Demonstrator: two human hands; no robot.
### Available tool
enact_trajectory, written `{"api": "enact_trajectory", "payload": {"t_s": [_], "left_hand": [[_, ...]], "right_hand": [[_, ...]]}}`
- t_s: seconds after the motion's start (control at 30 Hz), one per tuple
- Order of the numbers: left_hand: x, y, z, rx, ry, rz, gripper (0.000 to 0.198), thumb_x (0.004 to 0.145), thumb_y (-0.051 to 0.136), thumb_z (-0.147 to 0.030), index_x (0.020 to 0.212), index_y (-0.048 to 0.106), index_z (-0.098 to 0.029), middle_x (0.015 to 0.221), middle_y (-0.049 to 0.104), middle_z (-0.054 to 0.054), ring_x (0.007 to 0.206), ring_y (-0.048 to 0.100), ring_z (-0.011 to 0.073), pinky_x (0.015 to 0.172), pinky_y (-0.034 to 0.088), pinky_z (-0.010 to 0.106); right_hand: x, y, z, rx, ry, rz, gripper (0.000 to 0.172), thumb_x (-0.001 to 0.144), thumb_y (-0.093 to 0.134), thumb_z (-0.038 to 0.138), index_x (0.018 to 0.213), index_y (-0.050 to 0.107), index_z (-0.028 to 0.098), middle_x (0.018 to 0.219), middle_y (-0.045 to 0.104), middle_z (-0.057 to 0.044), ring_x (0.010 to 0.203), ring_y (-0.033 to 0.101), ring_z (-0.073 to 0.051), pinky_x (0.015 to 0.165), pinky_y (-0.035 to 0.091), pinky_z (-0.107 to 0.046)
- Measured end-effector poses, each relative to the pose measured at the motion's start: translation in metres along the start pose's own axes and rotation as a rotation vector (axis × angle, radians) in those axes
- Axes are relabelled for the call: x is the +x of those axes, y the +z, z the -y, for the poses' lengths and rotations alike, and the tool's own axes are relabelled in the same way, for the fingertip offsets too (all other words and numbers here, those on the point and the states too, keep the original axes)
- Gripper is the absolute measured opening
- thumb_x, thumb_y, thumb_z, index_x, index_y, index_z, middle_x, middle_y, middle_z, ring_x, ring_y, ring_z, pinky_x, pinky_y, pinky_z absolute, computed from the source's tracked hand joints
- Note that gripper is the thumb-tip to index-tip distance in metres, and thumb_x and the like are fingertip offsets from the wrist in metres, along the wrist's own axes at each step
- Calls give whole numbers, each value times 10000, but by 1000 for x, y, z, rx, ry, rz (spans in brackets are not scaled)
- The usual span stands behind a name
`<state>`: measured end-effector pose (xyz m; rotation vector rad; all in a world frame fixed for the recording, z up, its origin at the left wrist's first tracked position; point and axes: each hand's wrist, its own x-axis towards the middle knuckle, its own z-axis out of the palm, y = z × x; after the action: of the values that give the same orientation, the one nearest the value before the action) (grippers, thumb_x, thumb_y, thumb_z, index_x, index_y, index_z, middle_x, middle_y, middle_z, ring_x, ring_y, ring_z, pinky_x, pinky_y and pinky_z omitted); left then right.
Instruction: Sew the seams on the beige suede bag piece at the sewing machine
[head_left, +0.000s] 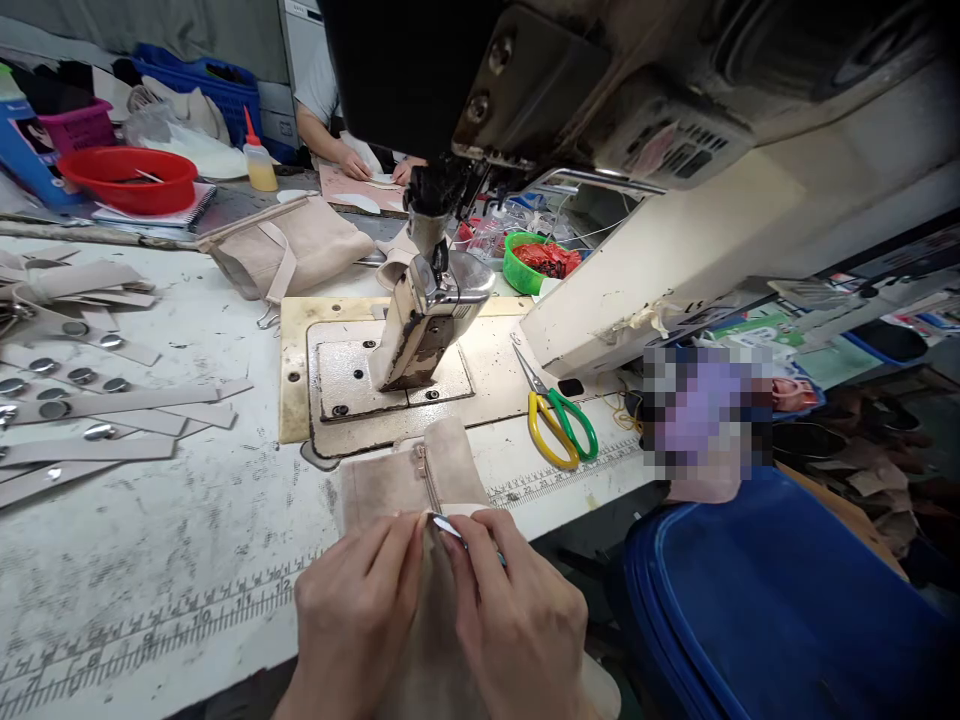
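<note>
A beige suede-like piece [386,490] with a zipper [429,478] lies at the table's front edge and hangs down between my hands. My left hand [364,595] is closed, pinching the piece beside the lower part of the zipper. In the closed fingers of my right hand [517,605] is a small metal-bladed tool [444,523], its tip at the zipper near my left fingertips. A bit of blue shows at its handle; the rest is hidden by my fingers. Beyond the piece stands the post-bed sewing machine [427,330].
Yellow-and-green-handled scissors [559,415] lie right of the machine post. Beige straps [127,405] with metal discs cover the left side. Behind are a beige bag [292,245], a red basin [127,180] and a co-worker's hands [356,165]. A blue stool [772,590] stands at right.
</note>
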<state>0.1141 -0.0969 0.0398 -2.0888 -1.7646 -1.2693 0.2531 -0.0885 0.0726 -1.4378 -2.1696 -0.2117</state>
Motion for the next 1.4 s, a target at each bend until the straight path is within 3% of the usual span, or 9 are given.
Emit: {"api": "enact_trajectory", "payload": {"t_s": [0.1, 0.17, 0.4, 0.7, 0.97, 1.17, 1.3, 1.4], "left_hand": [[-4, 0, 1, -32, 111, -19, 70, 934, 630, -119, 997, 659, -124, 880, 767, 30, 832, 737, 161, 840, 512, 257], [-5, 0, 1, -37, 111, -15, 90, 924, 637, -100, 1008, 662, -121, 896, 770, 36, 857, 741, 167, 873, 508, 261], [3, -4, -1, -42, -154, 65, 148, 1014, 523, -259, 966, 662, -239, 834, 722, -91, 624, 669, 59, 563, 405, 210], [2, -4, -2, -44, -178, 72, 124, 1007, 535, -254, 977, 654, -247, 820, 709, -94, 628, 664, 66, 575, 391, 219], [-3, 0, 0, -55, 0, 35, 80, 962, 590, -134, 984, 654, -177, 862, 738, -25, 769, 698, 105, 729, 455, 219], [-6, 1, 2, -48, 54, -6, 77, 947, 609, -110, 993, 670, -122, 880, 746, 27, 783, 701, 125, 772, 490, 239], [-6, 1, 4, -58, 205, -16, 102, 935, 596, -65, 1004, 668, -87, 932, 767, 75, 922, 726, 172, 913, 526, 277], [-5, 1, 6, -54, 282, -4, 164, 952, 533, -48, 1033, 672, -80, 972, 773, 87, 966, 731, 184, 928, 545, 293]], "right_hand": [[-1, 3, 1, -20, 21, 26, 230, 1049, 462, 204, 983, 680, 179, 850, 689, -14, 628, 594, -149, 627, 349, -302], [-3, 6, 0, 16, 40, 34, 216, 1046, 465, 203, 978, 669, 186, 846, 678, -12, 636, 593, -151, 630, 354, -297], [-6, 7, -9, 197, 106, 65, 164, 1038, 500, 211, 980, 652, 225, 876, 670, 9, 657, 604, -131, 619, 368, -259], [-7, 8, -6, 152, 45, -14, 154, 1021, 530, 179, 1051, 679, 205, 927, 705, -13, 732, 626, -159, 710, 402, -269], [-4, 14, -2, 35, -1, -12, 199, 1033, 490, 161, 1013, 687, 161, 873, 703, -36, 709, 638, -174, 685, 385, -310], [-2, 10, -6, 36, -29, -57, 199, 1030, 502, 180, 1035, 700, 157, 918, 721, -46, 741, 657, -175, 717, 406, -307], [-1, 11, -8, 44, -16, -32, 212, 1030, 486, 165, 1003, 696, 173, 857, 705, -27, 685, 642, -161, 682, 387, -304], [-2, 14, -9, 60, 3, -32, 205, 1032, 488, 171, 969, 682, 188, 837, 696, -17, 665, 628, -156, 663, 376, -296]]}}
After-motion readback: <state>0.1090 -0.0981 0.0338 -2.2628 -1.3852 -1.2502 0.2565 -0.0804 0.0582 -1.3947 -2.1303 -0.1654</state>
